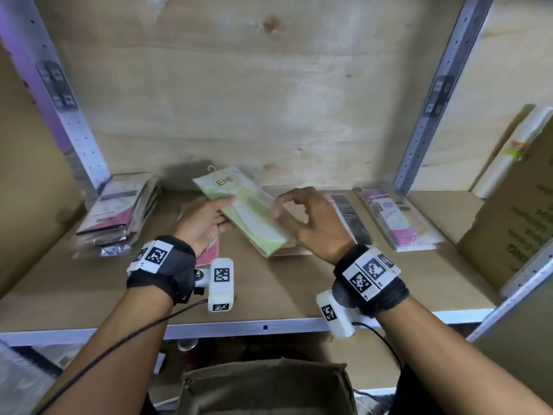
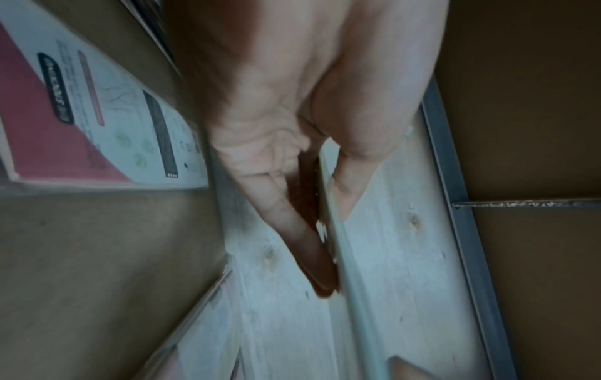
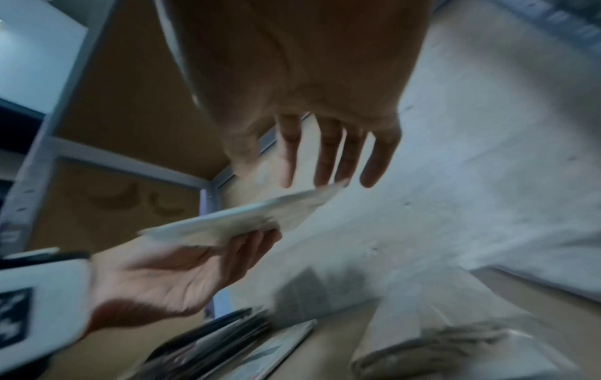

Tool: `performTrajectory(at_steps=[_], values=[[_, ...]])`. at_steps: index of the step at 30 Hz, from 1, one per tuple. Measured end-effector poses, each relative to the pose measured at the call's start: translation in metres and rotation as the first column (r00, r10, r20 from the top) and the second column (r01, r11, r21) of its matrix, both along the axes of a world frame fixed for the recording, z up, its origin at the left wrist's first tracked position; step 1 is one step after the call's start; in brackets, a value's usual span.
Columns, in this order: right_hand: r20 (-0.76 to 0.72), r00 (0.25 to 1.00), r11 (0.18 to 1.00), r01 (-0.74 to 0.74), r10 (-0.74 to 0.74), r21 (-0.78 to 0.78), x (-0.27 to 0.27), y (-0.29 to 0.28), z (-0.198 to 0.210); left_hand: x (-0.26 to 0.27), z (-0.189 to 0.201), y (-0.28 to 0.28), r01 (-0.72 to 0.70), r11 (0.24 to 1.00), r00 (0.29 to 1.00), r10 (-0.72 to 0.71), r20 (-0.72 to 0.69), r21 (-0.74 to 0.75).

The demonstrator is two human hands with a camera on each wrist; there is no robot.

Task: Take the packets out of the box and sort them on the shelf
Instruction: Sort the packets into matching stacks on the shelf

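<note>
A green and white packet (image 1: 254,217) marked EME is held tilted above the wooden shelf (image 1: 269,289). My left hand (image 1: 221,212) grips its left edge, thumb on top and fingers beneath; the left wrist view shows the packet (image 2: 341,257) edge-on against the fingers (image 2: 305,246). My right hand (image 1: 284,211) hovers at the packet's right side, holding nothing. Seen from the right wrist, its fingers (image 3: 328,154) hang relaxed just above the packet (image 3: 247,221). The brown open box (image 1: 266,384) stands below the shelf's front edge.
Sorted packets lie along the shelf: a pink and white stack (image 1: 119,211) at left, one pink packet (image 1: 209,256) under my left wrist, a pile (image 1: 284,250) beneath the held packet, a dark packet (image 1: 350,217), pink ones (image 1: 395,220) at right. A large carton (image 1: 514,211) stands far right.
</note>
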State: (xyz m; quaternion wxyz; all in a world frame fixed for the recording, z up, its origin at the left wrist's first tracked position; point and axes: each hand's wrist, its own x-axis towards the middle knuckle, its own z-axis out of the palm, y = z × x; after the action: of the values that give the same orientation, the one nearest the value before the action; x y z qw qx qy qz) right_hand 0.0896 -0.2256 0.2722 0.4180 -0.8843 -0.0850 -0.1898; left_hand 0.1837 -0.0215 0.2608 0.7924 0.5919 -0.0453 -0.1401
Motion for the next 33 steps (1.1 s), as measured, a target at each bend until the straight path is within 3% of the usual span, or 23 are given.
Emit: performTrajectory(at_steps=[2,5,9,13,19,25,29,33], values=[[-0.108,0.993,0.989,0.055,-0.04,0.135,0.006,-0.016,-0.006,0.0,-0.004,-0.003,0.069,0.997,0.998,-0.069,0.006,0.023],[-0.356,0.909,0.906,-0.052,0.217,0.42,0.013,-0.031,-0.025,-0.001,-0.012,-0.006,0.18,0.982,0.984,-0.181,0.005,0.063],[-0.299,0.864,0.792,-0.168,0.405,0.586,0.009,-0.044,-0.054,0.004,-0.02,-0.014,0.14,0.982,0.99,-0.142,0.007,0.129],[-0.29,0.836,0.791,-0.246,0.466,0.561,-0.002,-0.055,-0.064,0.015,-0.022,-0.015,-0.058,0.989,0.998,0.054,0.03,0.136],[-0.285,0.839,0.801,-0.259,0.464,0.54,-0.015,-0.074,-0.067,0.019,-0.026,-0.023,-0.097,0.943,0.99,0.058,0.129,0.318],[-0.344,0.851,0.843,-0.189,0.396,0.504,-0.024,-0.085,-0.069,0.02,-0.034,-0.038,-0.194,0.944,0.976,0.158,0.151,0.268],[-0.31,0.882,0.828,-0.143,0.356,0.543,-0.025,-0.09,-0.068,0.02,-0.035,-0.043,-0.011,0.988,1.0,0.012,-0.007,0.151],[-0.307,0.904,0.801,-0.062,0.297,0.595,-0.023,-0.096,-0.068,0.016,-0.04,-0.044,0.193,0.97,0.981,-0.192,-0.022,0.145]])
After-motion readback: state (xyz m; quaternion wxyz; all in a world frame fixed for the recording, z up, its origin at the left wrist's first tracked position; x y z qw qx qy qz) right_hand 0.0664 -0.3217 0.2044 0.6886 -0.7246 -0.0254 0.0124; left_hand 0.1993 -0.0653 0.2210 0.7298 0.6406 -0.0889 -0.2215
